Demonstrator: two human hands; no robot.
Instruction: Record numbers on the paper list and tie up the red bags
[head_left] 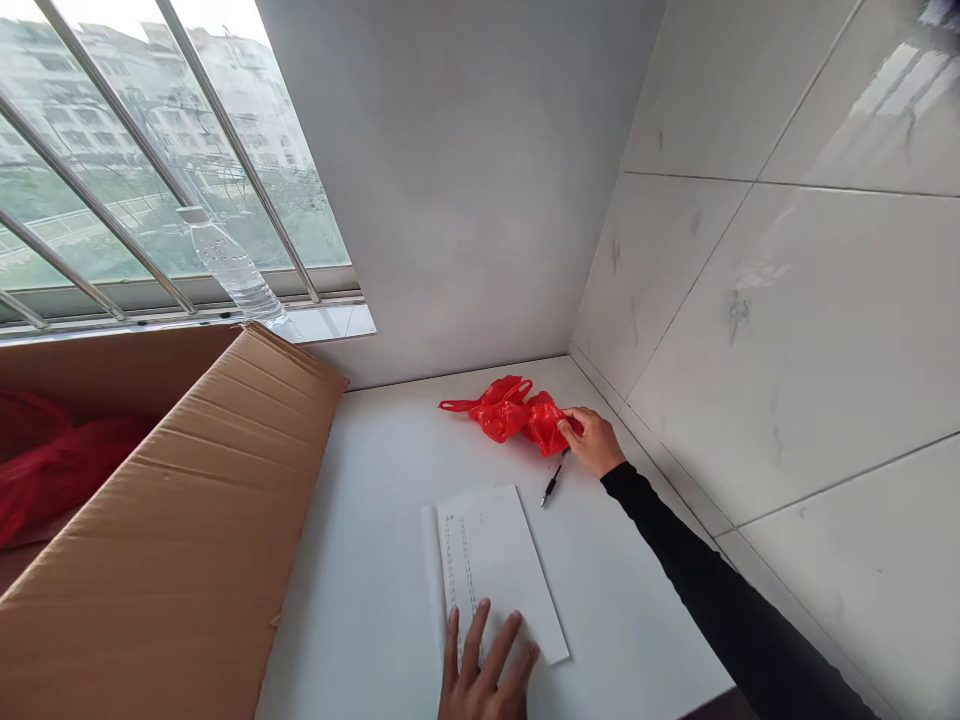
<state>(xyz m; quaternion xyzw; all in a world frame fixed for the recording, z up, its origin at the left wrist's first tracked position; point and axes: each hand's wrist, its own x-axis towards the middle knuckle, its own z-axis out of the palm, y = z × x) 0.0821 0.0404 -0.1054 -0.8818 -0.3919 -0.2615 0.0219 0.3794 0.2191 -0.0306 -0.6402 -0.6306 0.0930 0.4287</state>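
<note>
A crumpled red plastic bag (504,408) lies toward the back of the white table, one handle loop stretched out to the left. My right hand (594,442), in a black sleeve, pinches the bag's right end between thumb and fingers. Just below that hand a black pen (552,484) rests on the tabletop, its upper end close to the bag. In front of me is an open notebook (499,545) with columns of small writing down the left of its page. Fingers spread, my left hand (486,675) lies over the notebook's lower part; its wrist is cut off by the frame.
A large open cardboard box (180,520) stands at the left, with red mesh-like material (75,465) inside. Behind it, a clear plastic bottle (232,265) leans on the sill of a barred window. A grey wall and a tiled wall (810,330) bound the white table (367,520).
</note>
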